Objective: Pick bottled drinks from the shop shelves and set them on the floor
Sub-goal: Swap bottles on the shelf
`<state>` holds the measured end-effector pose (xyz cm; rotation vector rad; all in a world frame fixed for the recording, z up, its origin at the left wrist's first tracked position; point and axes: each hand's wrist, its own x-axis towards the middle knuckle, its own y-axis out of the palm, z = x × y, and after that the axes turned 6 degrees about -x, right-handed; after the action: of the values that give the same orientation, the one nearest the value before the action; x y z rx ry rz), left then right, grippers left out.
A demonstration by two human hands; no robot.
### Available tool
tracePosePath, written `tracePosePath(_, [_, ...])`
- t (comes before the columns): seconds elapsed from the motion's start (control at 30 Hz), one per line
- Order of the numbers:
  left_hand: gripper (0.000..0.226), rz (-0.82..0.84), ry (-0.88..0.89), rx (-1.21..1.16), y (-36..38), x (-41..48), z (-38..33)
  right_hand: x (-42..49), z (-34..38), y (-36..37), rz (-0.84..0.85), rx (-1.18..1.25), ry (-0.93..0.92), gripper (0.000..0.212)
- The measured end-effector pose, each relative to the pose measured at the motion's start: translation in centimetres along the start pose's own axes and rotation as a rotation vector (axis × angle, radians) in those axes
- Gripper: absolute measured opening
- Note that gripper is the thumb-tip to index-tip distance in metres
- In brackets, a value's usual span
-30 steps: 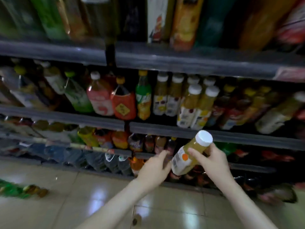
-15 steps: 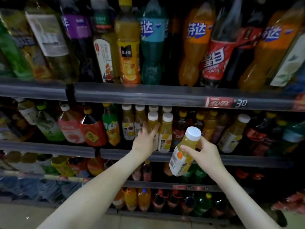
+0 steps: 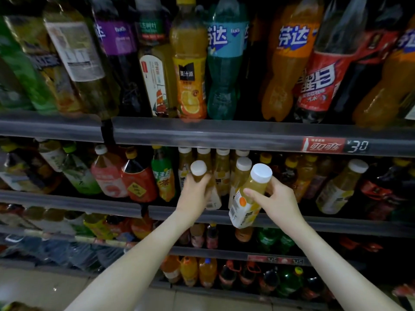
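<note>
The right hand (image 3: 278,202) grips a white-capped juice bottle (image 3: 248,199) in front of the middle shelf (image 3: 314,223), its fingers (image 3: 251,194) wrapped round the yellow body just below the neck. That bottle tilts, cap up and to the right, its white label with an orange dot hanging down past the shelf's front rail. It is clear of the shelf, held in the air.

The left hand (image 3: 194,196) reaches into the same shelf and is clenched round a second juice bottle (image 3: 205,187) of the same kind, grasping it just under the white cap. This bottle leans a little toward the camera; whether its base has left the shelf cannot be told, since the hand hides it. Just to its right a third white-capped bottle stands between the two hands, with a row of like bottles (image 3: 222,173) behind.

Left of them on the middle shelf stand a green-labelled bottle (image 3: 162,176), a red-labelled dark tea bottle (image 3: 137,180) and a pink-labelled one (image 3: 107,176). The top shelf carries big bottles: an orange juice bottle (image 3: 190,63), a teal Fanta (image 3: 225,59), an orange Fanta (image 3: 287,61) and a red-labelled cola (image 3: 318,79). A red price tag (image 3: 323,145) marked 30 sits on the top shelf rail. Lower shelves hold more small bottles, blurred. A strip of pale tiled floor (image 3: 45,288) shows at bottom left
</note>
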<state>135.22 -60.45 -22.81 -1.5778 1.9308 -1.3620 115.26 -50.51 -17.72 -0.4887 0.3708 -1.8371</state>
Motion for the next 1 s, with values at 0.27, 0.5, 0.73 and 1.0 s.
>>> tracePosePath(0.27, [0.031,-0.065,0.004,0.030,-3.8,-0.7,5.9,1.2,1.2,5.6,-0.177,0.062,0.032,0.025])
tracePosePath(0.5, [0.040,0.038,0.087,0.023,-3.5,0.7,6.4,3.4,2.1,9.9,-0.216,0.004,0.069,0.025])
tracePosePath(0.73, [0.065,0.017,0.106,-0.083,-2.4,0.6,6.6,4.6,1.3,12.4,-0.193,-0.047,0.087,0.019])
tracePosePath(1.0, [0.060,-0.173,-0.021,-0.328,-3.4,-0.1,6.3,5.5,-0.1,11.7,-0.079,-0.171,0.062,0.032])
